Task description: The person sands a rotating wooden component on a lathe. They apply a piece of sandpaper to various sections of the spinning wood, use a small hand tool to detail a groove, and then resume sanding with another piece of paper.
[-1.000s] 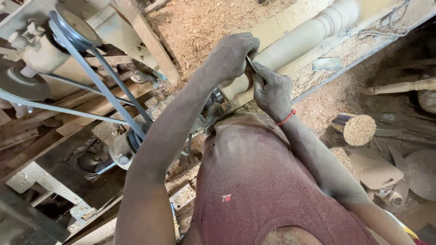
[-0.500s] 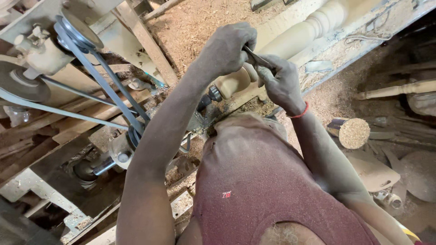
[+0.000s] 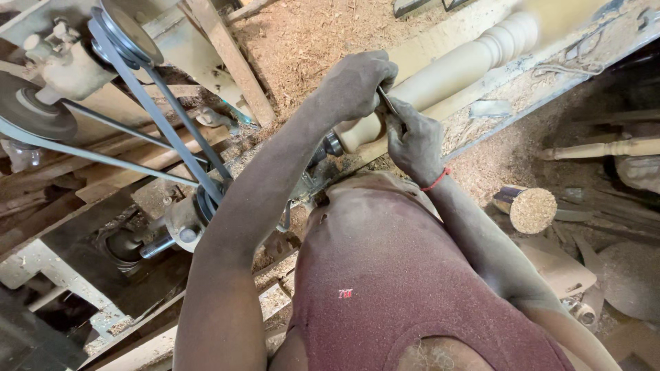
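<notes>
both fists clamped on the thin metal tool [image 3: 385, 102] — left hand [image 3: 357, 82] above, right hand [image 3: 414, 141] below — edge now nearer the pale turned spindle's [image 3: 454, 69] chuck end on the lathe bed [image 3: 522, 75].

hands 2 [image 3: 357, 82] | turned spindles 2 [image 3: 454, 69] | belts 2 [image 3: 158, 110] | pulleys 2 [image 3: 127, 31]

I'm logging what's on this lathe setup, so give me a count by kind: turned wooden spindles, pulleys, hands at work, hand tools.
Turned wooden spindles: 2, the pale spindle on the lathe and a spare spindle lying at right.
Pulleys: 2, the upper pulley and the grey pulley.
Hands: 2, left hand and right hand.
Metal turning tool: 1.
Total: 7.
</notes>
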